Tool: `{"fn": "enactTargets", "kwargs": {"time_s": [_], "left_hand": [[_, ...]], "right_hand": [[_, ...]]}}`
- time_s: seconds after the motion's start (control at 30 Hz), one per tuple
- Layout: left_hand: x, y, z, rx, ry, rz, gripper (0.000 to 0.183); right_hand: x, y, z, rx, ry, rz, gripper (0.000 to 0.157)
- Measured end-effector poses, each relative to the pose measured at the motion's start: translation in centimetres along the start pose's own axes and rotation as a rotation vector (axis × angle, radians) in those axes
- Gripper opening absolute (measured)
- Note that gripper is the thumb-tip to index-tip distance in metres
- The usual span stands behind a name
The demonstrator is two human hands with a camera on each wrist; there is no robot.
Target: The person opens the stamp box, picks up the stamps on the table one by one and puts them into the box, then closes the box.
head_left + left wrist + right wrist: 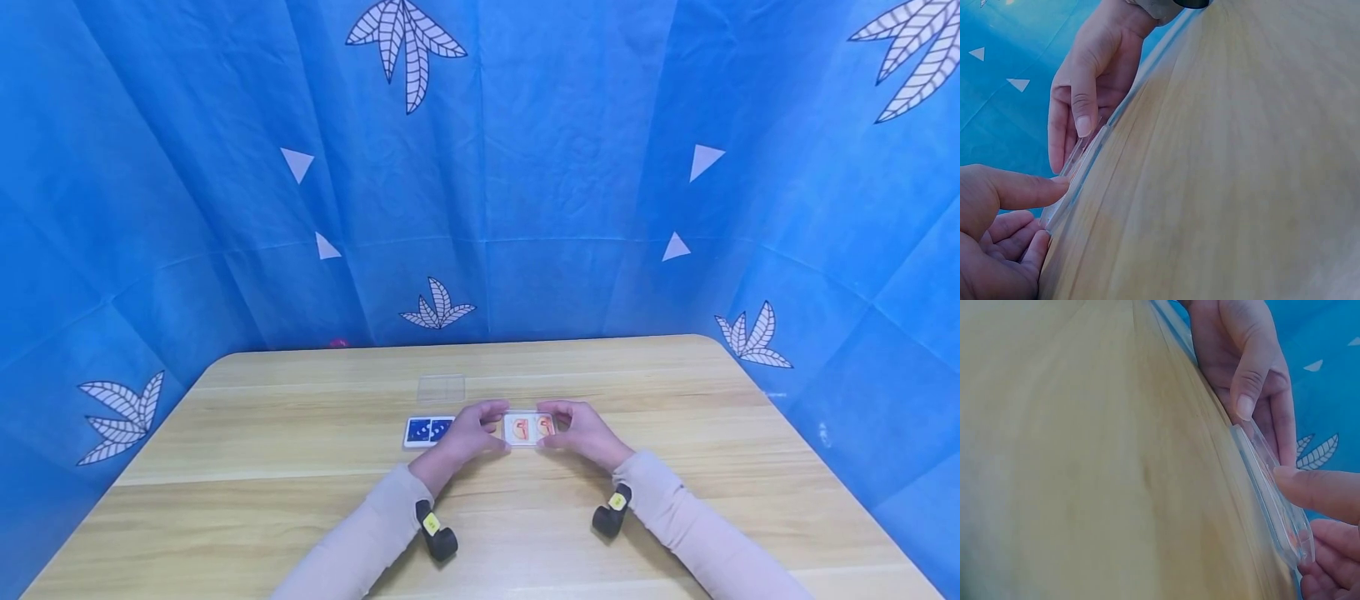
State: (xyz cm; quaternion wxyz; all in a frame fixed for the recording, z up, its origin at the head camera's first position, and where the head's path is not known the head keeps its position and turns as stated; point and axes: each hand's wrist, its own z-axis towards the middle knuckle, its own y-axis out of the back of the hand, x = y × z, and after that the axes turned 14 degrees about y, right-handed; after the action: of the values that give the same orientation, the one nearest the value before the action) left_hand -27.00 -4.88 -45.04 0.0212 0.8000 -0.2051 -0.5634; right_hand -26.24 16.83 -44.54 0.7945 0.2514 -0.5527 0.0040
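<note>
A flat clear plastic case [522, 442] lies on the table with two picture cards [521, 428] in red and orange side by side in it. A clear plastic lid [1264, 445] lies over it, slightly apart along one edge in the right wrist view. My left hand [471, 433] pinches the lid at the left end, thumb on the near side and fingers beyond. At the right end my right hand [585, 432] pinches it the same way. Both thumbs and fingertips are right at the case's rim.
Just left of my left hand, a second case [406, 443] holds blue-backed cards [418, 430]. Behind it lies another clear plastic lid [441, 388]. The wooden table [300, 517] ends at a blue patterned curtain [570, 167].
</note>
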Motion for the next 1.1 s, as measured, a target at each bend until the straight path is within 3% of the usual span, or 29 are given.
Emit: {"fn": "enactTargets", "kwargs": {"time_s": [0.2, 0.47, 0.6, 0.9, 1.1], "left_hand": [[0.0, 0.0, 0.0, -0.008, 0.003, 0.003, 0.069], [0.1, 0.0, 0.1, -0.004, -0.004, -0.002, 0.069], [0.1, 0.0, 0.1, -0.009, 0.005, -0.001, 0.069], [0.2, 0.0, 0.2, -0.008, 0.004, -0.004, 0.067], [0.1, 0.1, 0.2, -0.006, 0.010, -0.012, 0.068]], "right_hand": [[0.2, 0.1, 0.0, 0.015, -0.009, -0.003, 0.059], [3.4, 0.2, -0.3, 0.052, -0.014, -0.006, 0.056], [3.9, 0.2, -0.4, 0.053, -0.015, -0.020, 0.055], [3.0, 0.1, 0.0, 0.064, -0.002, -0.059, 0.055], [0.7, 0.1, 0.4, 0.054, 0.003, -0.107, 0.058]]}}
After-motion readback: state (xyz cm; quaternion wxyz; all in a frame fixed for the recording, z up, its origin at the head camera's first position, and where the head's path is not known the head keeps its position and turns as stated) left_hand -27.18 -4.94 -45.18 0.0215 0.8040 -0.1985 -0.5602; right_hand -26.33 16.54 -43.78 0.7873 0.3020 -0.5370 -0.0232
